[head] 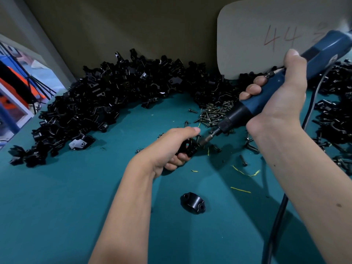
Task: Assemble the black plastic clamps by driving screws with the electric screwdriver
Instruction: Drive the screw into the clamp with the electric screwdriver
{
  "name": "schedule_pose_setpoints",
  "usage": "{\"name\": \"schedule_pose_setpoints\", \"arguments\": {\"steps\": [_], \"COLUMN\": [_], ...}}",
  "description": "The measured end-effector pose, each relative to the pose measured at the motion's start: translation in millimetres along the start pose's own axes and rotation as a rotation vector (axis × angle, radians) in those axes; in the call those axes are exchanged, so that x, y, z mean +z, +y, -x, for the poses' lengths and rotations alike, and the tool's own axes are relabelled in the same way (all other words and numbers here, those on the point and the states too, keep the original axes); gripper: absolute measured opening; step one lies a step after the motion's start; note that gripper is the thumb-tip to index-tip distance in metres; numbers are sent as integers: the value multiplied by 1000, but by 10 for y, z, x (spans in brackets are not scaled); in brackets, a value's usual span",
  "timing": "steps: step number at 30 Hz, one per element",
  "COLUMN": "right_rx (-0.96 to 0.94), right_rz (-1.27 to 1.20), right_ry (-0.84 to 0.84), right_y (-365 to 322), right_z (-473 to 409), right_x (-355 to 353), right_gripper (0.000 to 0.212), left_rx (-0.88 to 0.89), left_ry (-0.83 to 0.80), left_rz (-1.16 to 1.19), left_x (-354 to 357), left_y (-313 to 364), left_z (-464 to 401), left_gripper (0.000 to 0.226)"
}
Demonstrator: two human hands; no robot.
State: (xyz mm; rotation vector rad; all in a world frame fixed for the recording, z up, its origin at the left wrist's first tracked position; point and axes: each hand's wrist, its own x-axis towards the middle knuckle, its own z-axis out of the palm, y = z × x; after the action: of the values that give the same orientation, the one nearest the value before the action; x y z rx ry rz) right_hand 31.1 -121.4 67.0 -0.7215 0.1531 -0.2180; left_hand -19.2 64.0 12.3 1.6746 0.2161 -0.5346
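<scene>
The left hand [171, 147] grips a black clamp [187, 147], fingers curled under it and thumb lying over its top, holding it just above the green bench [76, 206]. The right hand [274, 96] is wrapped round the blue body of the electric screwdriver [266, 92], which slants down and to the left; the tip of its bit [206, 139] meets the held clamp at its right side. The screw itself is too small to make out there. The screwdriver's black cord [276, 225] hangs down to the right of the clamp and runs off the lower edge.

Nearer the person than the held clamp, a single black clamp piece [192, 203] lies alone on the bench. Beyond the held clamp, a heap of screws [213, 113] sits on the bench, with loose screws scattered around it. Behind that, a large pile of black clamp parts [114, 96] curves along the back wall. A pale card [266, 35] marked "44" leans behind the screwdriver.
</scene>
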Motion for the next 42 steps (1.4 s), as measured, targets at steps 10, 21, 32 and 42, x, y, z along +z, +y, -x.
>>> {"name": "schedule_pose_setpoints", "arguments": {"steps": [10,21,32,42], "right_rx": [42,42,45,225], "right_rz": [-18,40,26,-232], "right_ry": [-31,-87,-112,-287], "right_y": [-56,-12,3,-82], "right_z": [-6,13,-2,-128], "right_x": [25,9,-23,-145], "right_gripper": [43,28,32,67], "left_rx": [-137,-171,-161,-169], "left_ry": [-93,-49,-11,-25], "left_rz": [108,-10,17,4], "left_x": [20,68,68,79], "left_y": [81,90,89,87], "left_z": [94,87,75,60], "left_gripper": [42,32,30,31]}}
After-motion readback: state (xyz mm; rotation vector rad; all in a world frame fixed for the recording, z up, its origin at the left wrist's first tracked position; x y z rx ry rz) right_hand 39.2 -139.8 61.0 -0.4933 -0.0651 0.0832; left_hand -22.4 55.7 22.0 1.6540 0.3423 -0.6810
